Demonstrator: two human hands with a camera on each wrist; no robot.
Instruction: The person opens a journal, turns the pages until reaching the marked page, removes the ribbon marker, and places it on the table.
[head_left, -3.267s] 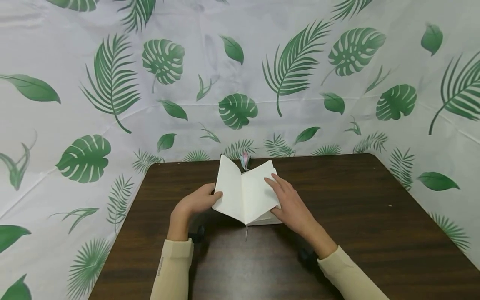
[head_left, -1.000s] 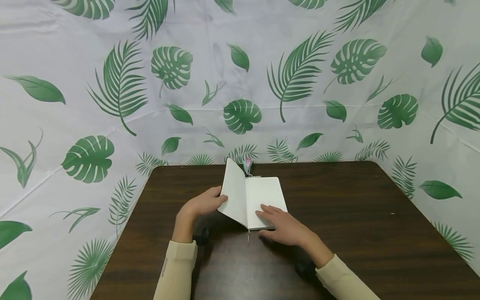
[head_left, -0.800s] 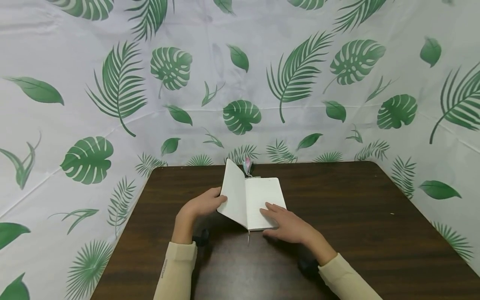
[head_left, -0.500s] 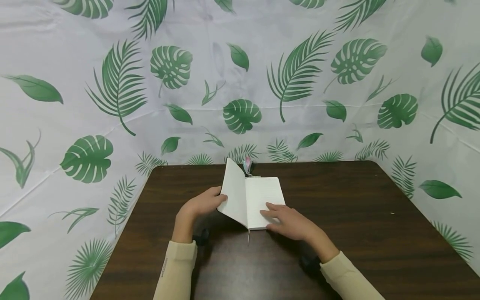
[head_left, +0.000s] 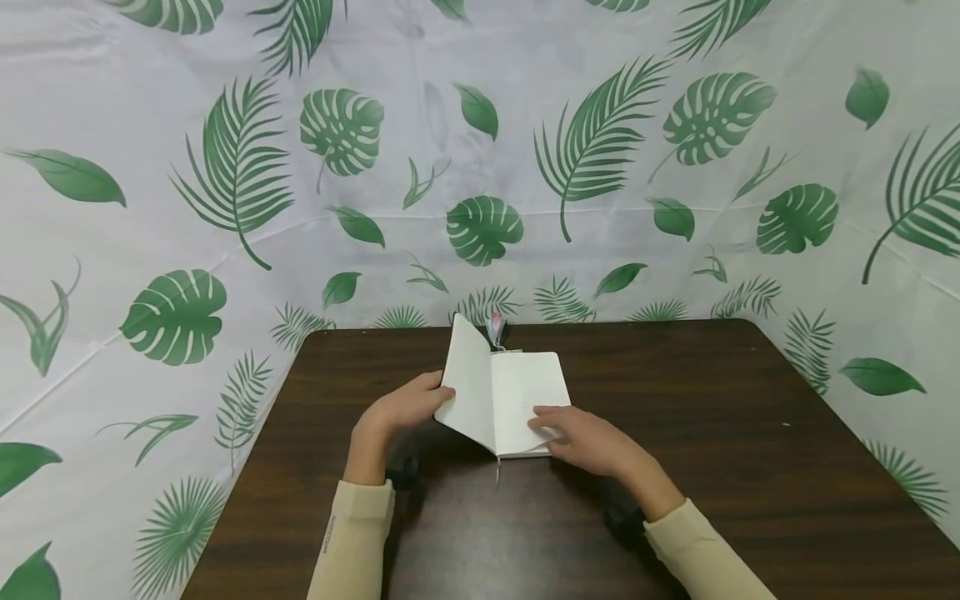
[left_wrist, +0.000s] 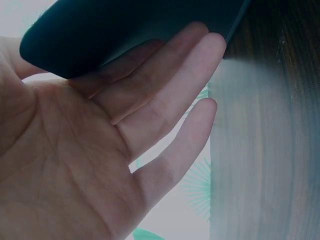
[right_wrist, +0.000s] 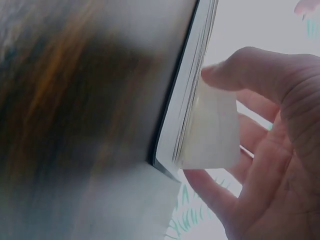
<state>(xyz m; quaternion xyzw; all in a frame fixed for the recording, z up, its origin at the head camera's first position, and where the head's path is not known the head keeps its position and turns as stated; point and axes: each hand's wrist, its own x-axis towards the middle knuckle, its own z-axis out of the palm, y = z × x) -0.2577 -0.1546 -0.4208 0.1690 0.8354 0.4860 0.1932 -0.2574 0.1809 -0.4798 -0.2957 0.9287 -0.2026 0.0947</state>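
Observation:
A dark-covered notebook (head_left: pixel 523 379) with pale pages lies open on the table. My left hand (head_left: pixel 405 405) grips its raised left side, thumb on the inner page and fingers behind. In the left wrist view those fingers (left_wrist: pixel 172 87) extend under the dark cover (left_wrist: pixel 120 30). At the lower right corner, my right hand (head_left: pixel 594 442) pinches a lifted page. The right wrist view has this page corner (right_wrist: pixel 215 135) bent away from the stack, the thumb on its near face and the other fingers behind it.
A pink and blue tassel (head_left: pixel 494 328) hangs beyond the notebook's top edge. A thin ribbon (head_left: pixel 498 475) sticks out below the spine. The brown wooden table (head_left: pixel 712 433) meets a leaf-printed cloth (head_left: pixel 405 167) at the back and sides.
The page held up earlier has been turned leftward. Since then my right hand has slid right to the lower corner and lifted another page there. The left hand stays put.

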